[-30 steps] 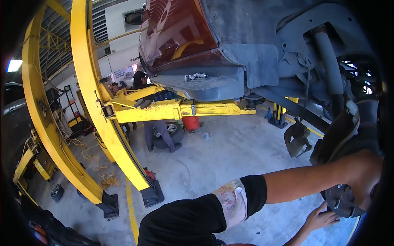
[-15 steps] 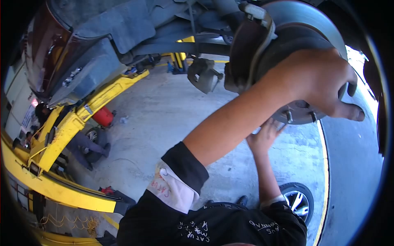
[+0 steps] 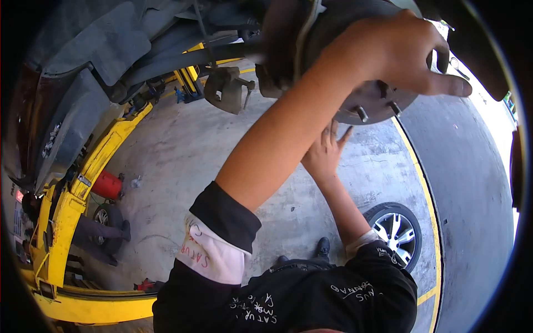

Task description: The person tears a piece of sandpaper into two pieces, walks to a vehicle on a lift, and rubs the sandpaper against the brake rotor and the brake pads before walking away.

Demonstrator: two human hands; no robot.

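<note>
A raised vehicle's brake disc (image 3: 369, 102) with wheel studs is at the upper right. My left hand (image 3: 408, 53) reaches across it, its fingers curled over the disc's outer part and its thumb sticking out to the right. Under the lower rim is my right hand (image 3: 325, 152), palm up with fingers spread; its fingertips are close to the rim, and contact is unclear. A brake caliper (image 3: 225, 91) hangs left of the disc.
A yellow lift arm (image 3: 72, 205) runs along the left. A loose wheel (image 3: 395, 236) lies on the floor at the lower right. Beyond the lift are a red container (image 3: 107, 185), another wheel (image 3: 106, 227) and a person's leg (image 3: 91, 230).
The camera view has shifted, so the disc, caliper and both hands appear higher and further left. Both hands keep about the same places at the disc.
</note>
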